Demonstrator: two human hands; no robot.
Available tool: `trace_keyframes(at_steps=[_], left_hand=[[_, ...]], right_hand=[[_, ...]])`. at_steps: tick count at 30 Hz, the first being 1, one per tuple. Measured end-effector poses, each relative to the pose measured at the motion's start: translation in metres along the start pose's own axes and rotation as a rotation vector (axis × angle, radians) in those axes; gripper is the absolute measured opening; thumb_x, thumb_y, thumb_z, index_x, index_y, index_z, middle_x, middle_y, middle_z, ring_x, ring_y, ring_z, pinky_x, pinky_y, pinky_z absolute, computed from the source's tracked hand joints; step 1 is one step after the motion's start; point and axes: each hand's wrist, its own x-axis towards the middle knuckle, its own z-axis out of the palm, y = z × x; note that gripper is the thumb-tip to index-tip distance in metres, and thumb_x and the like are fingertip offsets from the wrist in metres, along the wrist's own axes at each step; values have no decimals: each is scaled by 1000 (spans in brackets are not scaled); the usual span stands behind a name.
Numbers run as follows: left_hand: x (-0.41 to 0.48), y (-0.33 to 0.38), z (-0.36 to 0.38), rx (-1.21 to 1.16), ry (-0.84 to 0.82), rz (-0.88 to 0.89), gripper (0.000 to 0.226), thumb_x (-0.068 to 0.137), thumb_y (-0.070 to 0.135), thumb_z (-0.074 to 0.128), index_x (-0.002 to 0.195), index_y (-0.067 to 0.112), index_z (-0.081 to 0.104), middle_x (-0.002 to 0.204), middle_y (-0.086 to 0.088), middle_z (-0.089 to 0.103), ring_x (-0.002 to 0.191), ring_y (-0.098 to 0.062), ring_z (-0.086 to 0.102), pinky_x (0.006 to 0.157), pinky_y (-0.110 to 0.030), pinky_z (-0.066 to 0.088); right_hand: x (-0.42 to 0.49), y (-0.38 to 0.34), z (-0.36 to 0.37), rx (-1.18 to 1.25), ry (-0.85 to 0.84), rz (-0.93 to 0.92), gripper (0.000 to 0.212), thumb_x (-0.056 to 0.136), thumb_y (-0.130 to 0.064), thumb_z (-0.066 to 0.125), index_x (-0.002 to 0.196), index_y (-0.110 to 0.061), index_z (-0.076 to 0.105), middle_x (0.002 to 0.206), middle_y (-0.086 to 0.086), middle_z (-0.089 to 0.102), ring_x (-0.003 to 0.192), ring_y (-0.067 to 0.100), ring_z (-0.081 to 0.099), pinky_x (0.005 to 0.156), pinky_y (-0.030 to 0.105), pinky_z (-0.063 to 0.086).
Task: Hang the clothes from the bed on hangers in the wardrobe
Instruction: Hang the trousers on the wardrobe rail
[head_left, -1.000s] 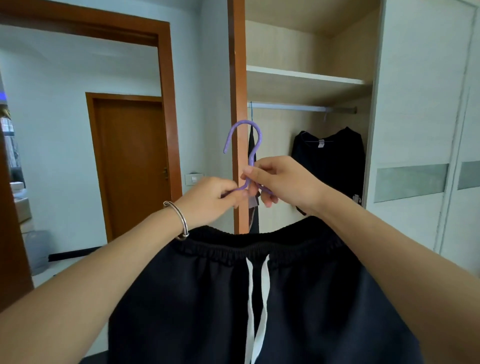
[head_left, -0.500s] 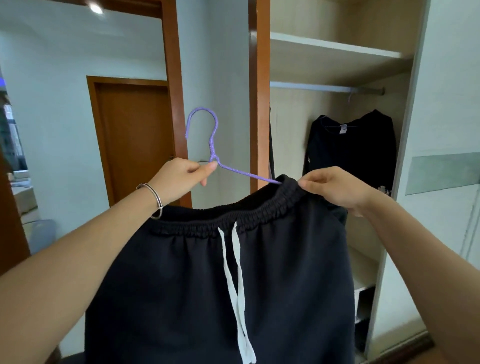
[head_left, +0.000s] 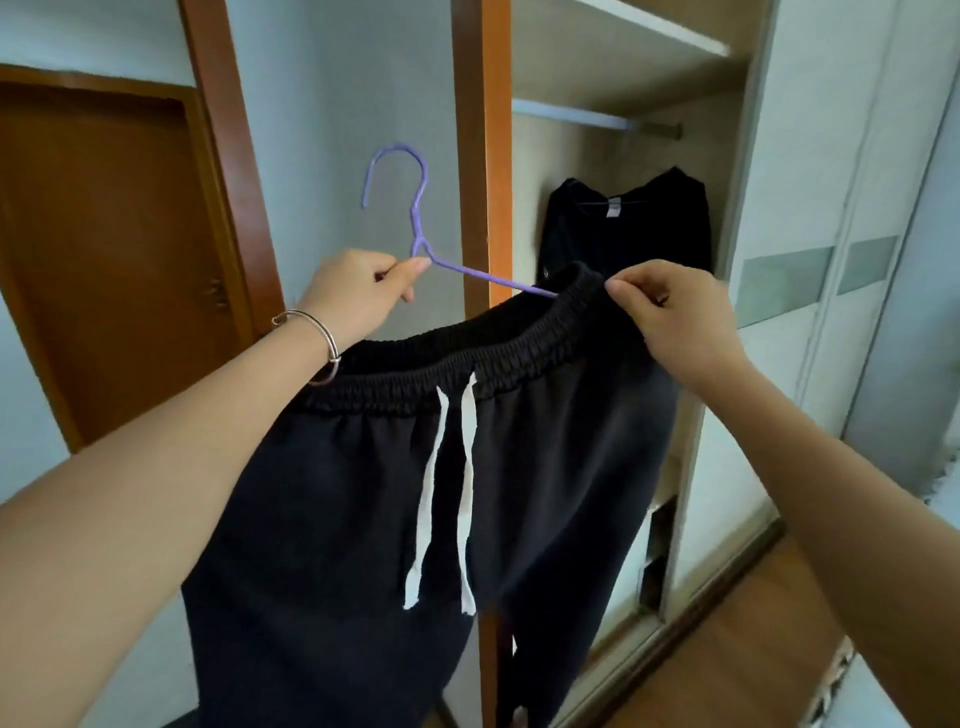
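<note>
Black drawstring trousers (head_left: 519, 493) with white cords hang in front of me on a purple hanger (head_left: 418, 218). My left hand (head_left: 358, 291) pinches the hanger just below its hook, which points up and left. The hanger's right arm runs into the elastic waistband. My right hand (head_left: 675, 306) pinches the waistband's right end at that arm's tip. The hanger's left arm is hidden behind my left hand and the cloth. The open wardrobe (head_left: 613, 218) stands behind, its rail (head_left: 597, 119) up high.
A black shirt (head_left: 628, 223) hangs on the rail inside the wardrobe. An orange wooden post (head_left: 483, 156) frames the wardrobe's left side. A sliding door (head_left: 810, 260) is on the right, a brown room door (head_left: 104, 249) on the left.
My hands have spread apart from the hanger's neck; the right one slid along the waistband to its right end. The view has tipped downward and shifted right toward the wardrobe.
</note>
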Motion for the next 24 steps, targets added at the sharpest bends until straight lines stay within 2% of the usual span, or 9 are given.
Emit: trace_keyframes(at_steps=[3, 7, 9, 11, 14, 16, 18, 21, 24], left_hand=[[9, 7, 27, -131, -36, 65, 45, 91, 44, 45, 54, 19, 52, 42, 2, 33, 39, -11, 35, 45, -18, 27], [18, 27, 77, -268, -101, 159, 49, 89, 46, 48, 47, 21, 48, 32, 8, 42, 34, -4, 40, 44, -13, 27], [21, 38, 101, -312, -136, 208, 49, 88, 47, 49, 47, 21, 49, 34, 5, 43, 36, -5, 41, 45, -13, 28], [26, 51, 120, -360, -160, 243, 49, 88, 47, 49, 48, 19, 50, 41, 3, 46, 41, -6, 44, 49, -13, 32], [34, 72, 146, -439, -183, 289, 49, 87, 45, 51, 50, 14, 54, 34, 4, 39, 35, -5, 41, 42, -10, 30], [43, 87, 163, -501, -199, 327, 48, 87, 43, 53, 53, 11, 56, 33, 6, 38, 33, -5, 39, 39, -9, 29], [57, 103, 179, -550, -217, 356, 42, 87, 42, 54, 55, 15, 57, 33, 10, 44, 33, -2, 41, 39, -7, 30], [81, 122, 201, -598, -238, 418, 24, 90, 34, 53, 84, 13, 64, 64, 9, 63, 51, 3, 54, 53, -4, 40], [87, 128, 226, -583, -40, 645, 17, 89, 24, 54, 95, 11, 62, 94, 4, 56, 78, 1, 52, 72, -4, 40]], right_hand=[[-4, 12, -12, -67, -33, 27, 19, 83, -37, 65, 86, -18, 70, 73, -14, 61, 67, -1, 55, 63, -3, 36], [-3, 24, -16, -175, -160, 22, 39, 84, -40, 61, 118, -22, 59, 101, -11, 56, 94, 6, 51, 82, 15, 36], [2, 30, -18, -193, -288, 74, 44, 89, -40, 54, 129, -22, 50, 104, -8, 57, 96, 9, 53, 84, 19, 36], [10, 35, -22, -201, -357, 87, 40, 92, -38, 49, 127, -21, 52, 99, -2, 67, 88, 14, 62, 79, 18, 43], [26, 37, -27, -187, -414, 71, 29, 94, -32, 48, 115, -17, 60, 94, 2, 71, 72, 13, 65, 64, 12, 48], [39, 42, -31, -138, -460, 87, 28, 94, -31, 49, 108, -12, 63, 83, -1, 69, 59, 8, 59, 59, 16, 48], [53, 52, -37, -112, -421, 97, 30, 91, -32, 53, 99, -7, 67, 63, -5, 60, 45, 0, 45, 48, 8, 37], [75, 78, -54, -91, -293, 188, 31, 89, -32, 59, 90, -2, 68, 58, 2, 50, 37, 2, 35, 37, 5, 27], [94, 106, -75, -59, -145, 303, 21, 88, -31, 60, 84, -12, 68, 58, -2, 49, 32, 1, 36, 34, 3, 26]])
